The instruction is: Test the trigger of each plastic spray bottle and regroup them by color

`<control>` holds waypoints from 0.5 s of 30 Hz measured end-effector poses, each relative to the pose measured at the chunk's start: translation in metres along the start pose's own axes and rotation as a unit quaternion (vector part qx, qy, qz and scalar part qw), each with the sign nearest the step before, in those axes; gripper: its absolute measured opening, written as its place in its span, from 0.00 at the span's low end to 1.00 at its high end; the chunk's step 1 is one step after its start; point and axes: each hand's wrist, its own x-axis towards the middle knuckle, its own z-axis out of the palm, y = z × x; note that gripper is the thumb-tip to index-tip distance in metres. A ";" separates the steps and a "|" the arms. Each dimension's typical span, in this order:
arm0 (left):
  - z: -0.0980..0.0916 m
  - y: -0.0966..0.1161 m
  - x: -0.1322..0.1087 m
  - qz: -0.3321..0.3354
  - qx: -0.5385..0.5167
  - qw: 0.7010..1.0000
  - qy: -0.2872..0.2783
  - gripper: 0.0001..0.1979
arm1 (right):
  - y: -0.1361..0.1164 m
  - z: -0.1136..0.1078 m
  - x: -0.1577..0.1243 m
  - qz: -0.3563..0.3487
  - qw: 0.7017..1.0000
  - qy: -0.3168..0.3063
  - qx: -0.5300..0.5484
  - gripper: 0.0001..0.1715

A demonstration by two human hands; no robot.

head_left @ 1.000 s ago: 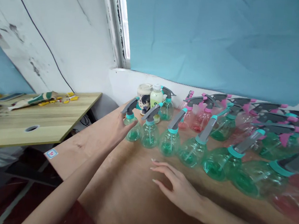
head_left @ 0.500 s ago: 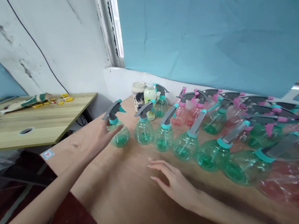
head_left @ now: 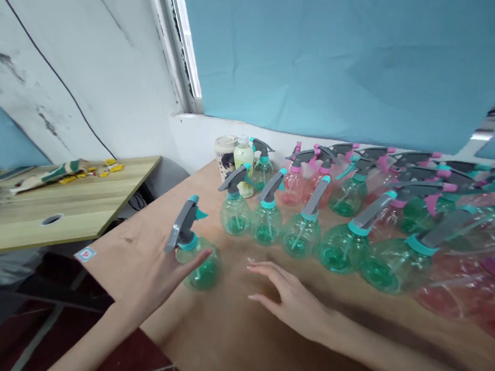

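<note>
My left hand point(head_left: 159, 273) is wrapped round a green spray bottle point(head_left: 206, 267) with a grey and turquoise trigger head; the thumb lies along its near side and the other fingers are hidden behind it. The bottle tilts slightly to the left, apart from the others. My right hand point(head_left: 285, 295) is held over the bare wood of the table point(head_left: 233, 346), fingers stretched and apart, with nothing in it. Beyond it stands a row of green spray bottles, the nearest being a green spray bottle point(head_left: 301, 236) with a grey trigger.
Several pink spray bottles point(head_left: 293, 186) and more green ones crowd the back and right. A patterned cup point(head_left: 225, 155) and a pale green bottle point(head_left: 244, 153) stand by the wall. At left is another wooden table point(head_left: 112, 197) with yellow pieces point(head_left: 113, 165) on it.
My left hand has brought the green spray bottle from the row's left end toward me, and it now leans. My right hand has hardly moved. The view has shifted slightly.
</note>
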 end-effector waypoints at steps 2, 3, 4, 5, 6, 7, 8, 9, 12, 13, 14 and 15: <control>0.002 0.010 -0.009 0.033 -0.013 0.999 -0.016 0.25 | -0.001 0.000 -0.002 0.012 1.000 -0.006 0.004 0.29; 0.004 0.015 -0.013 0.046 -0.017 0.999 -0.020 0.26 | -0.002 0.000 -0.003 0.019 1.000 -0.009 0.006 0.33; 0.006 0.019 -0.016 0.056 -0.020 0.998 -0.026 0.27 | -0.002 0.000 -0.003 0.028 1.000 -0.011 0.007 0.36; 0.009 0.023 -0.019 0.067 -0.021 0.997 -0.031 0.27 | -0.003 0.000 -0.005 0.038 0.999 -0.012 0.009 0.40; 0.013 0.027 -0.022 0.080 -0.022 0.996 -0.037 0.26 | -0.004 0.000 -0.006 0.048 0.999 -0.014 0.010 0.44; 0.016 0.030 -0.025 0.096 -0.023 0.994 -0.044 0.25 | -0.004 0.000 -0.007 0.058 0.998 -0.016 0.013 0.47; 0.019 0.032 -0.027 0.112 -0.023 0.992 -0.049 0.23 | -0.005 0.000 -0.008 0.067 0.997 -0.018 0.016 0.50; 0.022 0.035 -0.029 0.130 -0.025 0.990 -0.057 0.22 | -0.006 0.000 -0.010 0.077 0.997 -0.019 0.020 0.52; 0.027 0.047 -0.033 0.170 -0.030 0.982 -0.074 0.20 | -0.008 -0.001 -0.013 0.096 0.994 -0.021 0.040 0.59; 0.027 0.052 -0.034 0.178 -0.031 0.980 -0.078 0.20 | -0.009 -0.001 -0.014 0.099 0.994 -0.022 0.047 0.61; 0.026 0.057 -0.034 0.178 -0.033 0.980 -0.082 0.20 | -0.010 -0.001 -0.014 0.100 0.993 -0.022 0.054 0.62; 0.025 0.062 -0.034 0.177 -0.035 0.980 -0.089 0.20 | -0.011 -0.001 -0.015 0.101 0.993 -0.021 0.060 0.62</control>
